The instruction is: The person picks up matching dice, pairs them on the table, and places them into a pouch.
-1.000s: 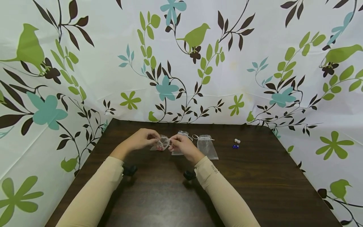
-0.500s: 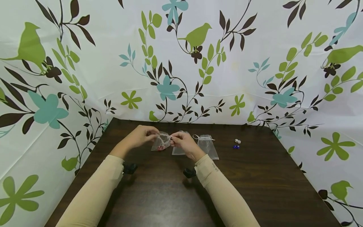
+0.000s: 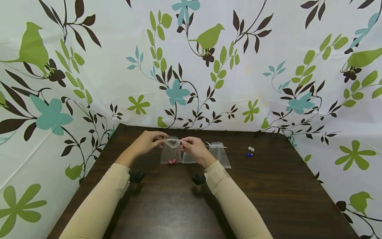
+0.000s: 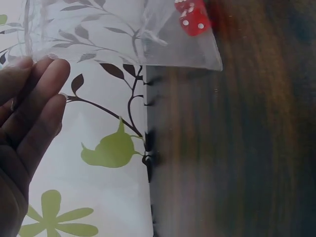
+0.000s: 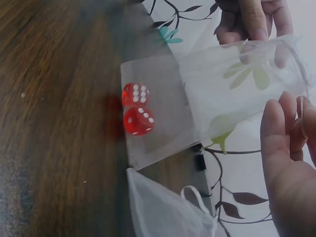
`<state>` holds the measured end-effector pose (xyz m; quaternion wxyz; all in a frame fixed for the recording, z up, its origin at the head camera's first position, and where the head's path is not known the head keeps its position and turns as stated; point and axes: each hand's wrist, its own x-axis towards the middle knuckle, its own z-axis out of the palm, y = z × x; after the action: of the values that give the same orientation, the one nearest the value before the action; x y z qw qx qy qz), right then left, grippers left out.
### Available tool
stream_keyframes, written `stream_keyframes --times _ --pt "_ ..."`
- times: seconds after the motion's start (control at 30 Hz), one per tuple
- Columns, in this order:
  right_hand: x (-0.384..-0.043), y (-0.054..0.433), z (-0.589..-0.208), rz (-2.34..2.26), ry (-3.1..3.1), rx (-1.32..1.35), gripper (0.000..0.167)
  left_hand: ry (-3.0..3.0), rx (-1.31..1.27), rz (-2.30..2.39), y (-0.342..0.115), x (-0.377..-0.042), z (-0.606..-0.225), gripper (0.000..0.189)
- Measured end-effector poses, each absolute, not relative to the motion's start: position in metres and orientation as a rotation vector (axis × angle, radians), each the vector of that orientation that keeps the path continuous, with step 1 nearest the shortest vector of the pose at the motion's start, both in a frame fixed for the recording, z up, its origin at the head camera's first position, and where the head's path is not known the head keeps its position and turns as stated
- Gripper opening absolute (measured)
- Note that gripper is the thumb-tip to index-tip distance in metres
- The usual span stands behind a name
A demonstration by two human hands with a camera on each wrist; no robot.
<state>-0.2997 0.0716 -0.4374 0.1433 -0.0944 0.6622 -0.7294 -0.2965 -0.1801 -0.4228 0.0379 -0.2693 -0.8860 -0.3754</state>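
A sheer white drawstring bag [image 3: 170, 151] hangs upright between my two hands, its mouth at the top. Two red dice [image 5: 138, 118] with white dots lie at its bottom, showing through the mesh. My left hand [image 3: 149, 142] pinches the left side of the bag's top edge between thumb and fingers. On the other side my right hand [image 3: 195, 149] pinches the drawstring end at the bag's upper right. In the left wrist view, the left fingertips [image 4: 57, 74] meet at the edge of the bag, and a red die [image 4: 193, 23] shows in the far corner.
Just right of the held bag, a second sheer bag [image 3: 188, 158] lies partly behind my right hand. A third bag [image 3: 219, 154] lies farther right with its white cord loop. White dice [image 3: 251, 149] and blue dice [image 3: 249, 155] sit on the dark wooden table [image 3: 280, 192].
The bag, crumpled and tilted earlier, now hangs straight with its top spread. The red dice have settled to its bottom edge. Both hands stay at the bag's top.
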Motion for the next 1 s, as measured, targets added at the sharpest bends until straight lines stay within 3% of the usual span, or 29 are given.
stream_keyframes --times 0.27,0.63,1.0 --pt "-0.301 0.072 -0.441 -2.093 1.914 -0.25 0.017 -2.731 -0.809 -1.18 -0.182 -0.294 -0.427 0.043" --pt "-0.306 0.075 -0.444 -2.196 1.888 -0.222 0.019 -2.683 -0.793 -1.139 -0.189 -0.291 -0.432 0.018" --pt "-0.31 0.079 -0.442 -2.162 1.939 -0.165 0.02 -2.675 -0.76 -1.187 -0.192 -0.292 -0.432 0.014"
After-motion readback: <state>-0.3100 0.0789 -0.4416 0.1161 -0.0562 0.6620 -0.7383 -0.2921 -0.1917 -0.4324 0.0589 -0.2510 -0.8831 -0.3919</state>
